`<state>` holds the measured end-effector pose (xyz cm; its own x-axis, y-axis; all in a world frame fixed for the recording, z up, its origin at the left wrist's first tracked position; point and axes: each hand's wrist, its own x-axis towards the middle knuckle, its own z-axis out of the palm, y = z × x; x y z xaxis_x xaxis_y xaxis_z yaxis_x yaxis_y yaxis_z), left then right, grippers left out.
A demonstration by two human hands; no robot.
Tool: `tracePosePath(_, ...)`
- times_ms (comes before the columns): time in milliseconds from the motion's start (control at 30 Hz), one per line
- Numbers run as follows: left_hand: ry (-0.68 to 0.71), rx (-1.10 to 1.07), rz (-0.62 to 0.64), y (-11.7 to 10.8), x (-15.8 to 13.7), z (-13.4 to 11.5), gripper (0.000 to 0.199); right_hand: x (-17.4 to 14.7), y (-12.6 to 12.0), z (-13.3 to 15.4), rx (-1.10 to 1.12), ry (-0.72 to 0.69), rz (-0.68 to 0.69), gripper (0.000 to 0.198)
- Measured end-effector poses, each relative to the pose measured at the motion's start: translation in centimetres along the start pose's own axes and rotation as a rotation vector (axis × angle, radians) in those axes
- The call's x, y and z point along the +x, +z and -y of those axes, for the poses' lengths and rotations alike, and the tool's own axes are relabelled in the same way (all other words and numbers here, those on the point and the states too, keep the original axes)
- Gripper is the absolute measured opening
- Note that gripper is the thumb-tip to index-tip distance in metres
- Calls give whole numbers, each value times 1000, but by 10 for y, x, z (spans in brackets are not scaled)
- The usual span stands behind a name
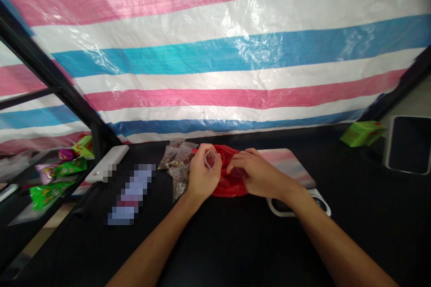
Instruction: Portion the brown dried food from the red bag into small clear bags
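Note:
My left hand is closed around a small clear plastic bag, whose mouth gapes upward between thumb and fingers. A red plastic bag lies spread on the black table between my hands. Over its right side, my right hand has its fingers curled down into the red folds. What those fingertips grip, if anything, is hidden. Several small clear bags with brownish bits inside, the filled bags, lie piled just left of my left hand.
A phone with a pink-and-grey case lies partly under my right forearm. Left are a white power strip and a blurred-out flat item. Green snack packets lie further left; a green box and a dark-screened device stand right.

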<state>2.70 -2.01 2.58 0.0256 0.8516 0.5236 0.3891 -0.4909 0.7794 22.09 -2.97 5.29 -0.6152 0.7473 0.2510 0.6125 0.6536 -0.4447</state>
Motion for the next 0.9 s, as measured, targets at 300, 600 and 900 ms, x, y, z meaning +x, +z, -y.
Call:
tracePosePath(300, 12, 519, 535, -2, -6, 11, 13, -3, -2, 0, -110, 88, 20, 28)
tracePosePath(600, -115, 576, 446, 0, -7, 4, 16, 1, -2, -1, -296, 200, -89, 27)
tracePosePath(900, -81, -45, 212, 7, -4, -1, 3, 3, -6, 9, 5, -30, -348, 53)
